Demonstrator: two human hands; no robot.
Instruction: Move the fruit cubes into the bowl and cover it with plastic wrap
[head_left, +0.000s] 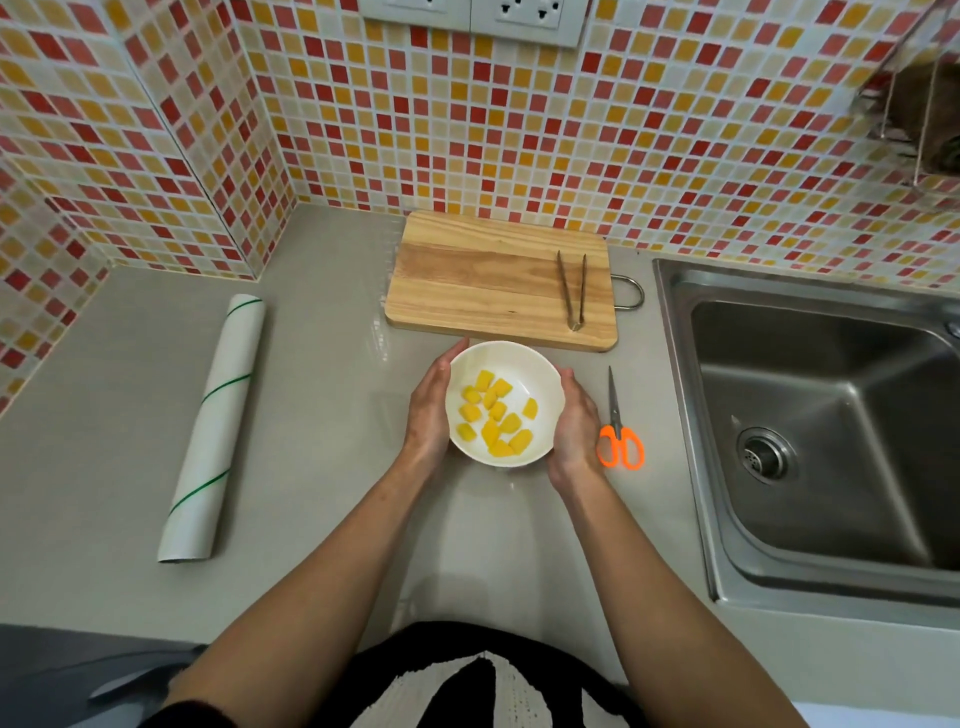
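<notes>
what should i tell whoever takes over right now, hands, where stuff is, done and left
Left hand and right hand cup the sides of the white bowl on the counter; whether the fingers grip it cannot be told.
Fruit cubes are all in the bowl. Cutting board holds only the tongs.
Plastic wrap roll lies to the left, scissors just right of the bowl.
Done: fruit moved. Whether any wrap is on the bowl cannot be told.
Left: confirm the bowl is covered, or wrap it.
</notes>
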